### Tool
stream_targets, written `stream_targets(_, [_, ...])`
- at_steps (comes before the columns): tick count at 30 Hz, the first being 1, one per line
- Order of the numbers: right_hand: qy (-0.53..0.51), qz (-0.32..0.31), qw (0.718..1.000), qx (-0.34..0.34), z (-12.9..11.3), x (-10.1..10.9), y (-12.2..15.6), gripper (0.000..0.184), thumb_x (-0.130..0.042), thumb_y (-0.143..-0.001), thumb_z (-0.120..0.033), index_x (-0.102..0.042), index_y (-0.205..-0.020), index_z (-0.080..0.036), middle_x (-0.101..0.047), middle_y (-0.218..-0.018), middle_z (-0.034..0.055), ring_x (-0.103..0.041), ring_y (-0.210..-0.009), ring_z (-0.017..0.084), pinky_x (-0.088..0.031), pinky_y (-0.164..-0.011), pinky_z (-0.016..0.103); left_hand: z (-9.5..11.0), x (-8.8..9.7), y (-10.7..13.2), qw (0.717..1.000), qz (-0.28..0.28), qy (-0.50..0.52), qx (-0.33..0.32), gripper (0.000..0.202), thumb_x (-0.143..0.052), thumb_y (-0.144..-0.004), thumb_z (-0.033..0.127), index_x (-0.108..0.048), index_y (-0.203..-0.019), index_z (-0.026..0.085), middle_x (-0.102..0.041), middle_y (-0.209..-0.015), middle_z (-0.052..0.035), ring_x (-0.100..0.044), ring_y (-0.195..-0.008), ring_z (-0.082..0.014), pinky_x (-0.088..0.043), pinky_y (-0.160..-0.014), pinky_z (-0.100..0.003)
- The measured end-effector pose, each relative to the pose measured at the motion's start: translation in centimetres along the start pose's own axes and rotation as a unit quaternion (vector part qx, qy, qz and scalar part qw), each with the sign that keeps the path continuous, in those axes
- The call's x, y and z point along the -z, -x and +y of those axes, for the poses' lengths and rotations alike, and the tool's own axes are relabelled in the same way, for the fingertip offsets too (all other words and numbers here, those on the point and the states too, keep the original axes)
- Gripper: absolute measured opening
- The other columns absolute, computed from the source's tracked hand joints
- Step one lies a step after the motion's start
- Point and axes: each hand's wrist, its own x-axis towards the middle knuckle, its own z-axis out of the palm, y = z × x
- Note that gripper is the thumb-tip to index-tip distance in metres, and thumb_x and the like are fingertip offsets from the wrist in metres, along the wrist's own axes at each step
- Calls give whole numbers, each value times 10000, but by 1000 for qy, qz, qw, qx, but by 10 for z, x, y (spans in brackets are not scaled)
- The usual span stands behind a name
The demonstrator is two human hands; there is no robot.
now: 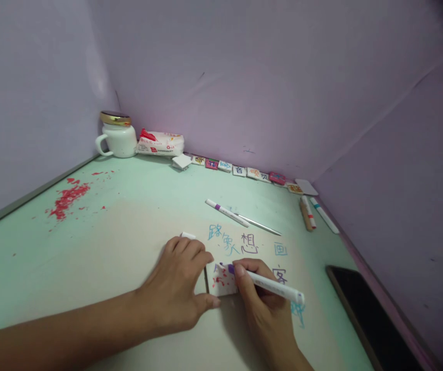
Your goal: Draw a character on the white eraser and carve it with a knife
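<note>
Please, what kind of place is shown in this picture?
Probably a small desk corner for writing or drawing. The pale green tabletop carries handwritten characters and loose markers; the right hand holds a purple-tipped marker over a small card.

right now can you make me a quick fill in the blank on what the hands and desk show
1. The right hand holds a ____ with a purple tip.
2. The left hand steadies a small white ____ spotted red.
3. The mug in the far corner has a ____ lid.

Missing words: pen; tile; gold
</note>
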Motion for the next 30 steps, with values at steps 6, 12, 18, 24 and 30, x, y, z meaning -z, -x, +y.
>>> stream_targets(6, [13,-5,1000,9,0,0,0,206,-568,-826,-381,-644,-732,-214,-602,-660,-2,-542,-624,154,-446,-576,250,-1,-1,0,1000,11,-7,-3,418,-771,-650,384,-598,-982,200,-572,-981,-59,-496,-954,-277,-359,-904,-495])
stream_targets(12, [27,9,1000,6,1,3,0,189,-597,-799,-383,-662,-728,-221,-650,-682,-5,-581,-639,154,-465,-584,244,-1,-1,0,1000,4,-4,-2,426,-782,-631,365,-602,-974,189,-571,-973,-59,-495,-948,-277,-354,-907,-495])
stream_targets(18, [52,-21,997,44,10,12,-1,145,-620,-793,-359,-674,-821,-228,-686,-720,7,-593,-591,145,-464,-521,229,0,0,0,1000,3,-5,-6,428,-770,-644,364,-598,-992,185,-575,-973,-58,-499,-970,-277,-355,-915,-488])
stream_targets(24, [43,3,998,34,5,5,3,174,-605,-810,-377,-670,-790,-216,-657,-700,10,-587,-646,161,-469,-586,255,0,0,-1,1000,-3,-4,0,422,-773,-643,378,-599,-979,190,-578,-976,-63,-501,-969,-282,-352,-919,-494])
stream_targets(30, [10,-8,999,34,0,-1,8,160,-593,-828,-367,-658,-791,-226,-637,-680,-15,-551,-623,134,-428,-567,235,0,0,-1,1000,2,2,0,422,-783,-634,353,-598,-971,180,-573,-965,-60,-491,-964,-278,-353,-914,-489])
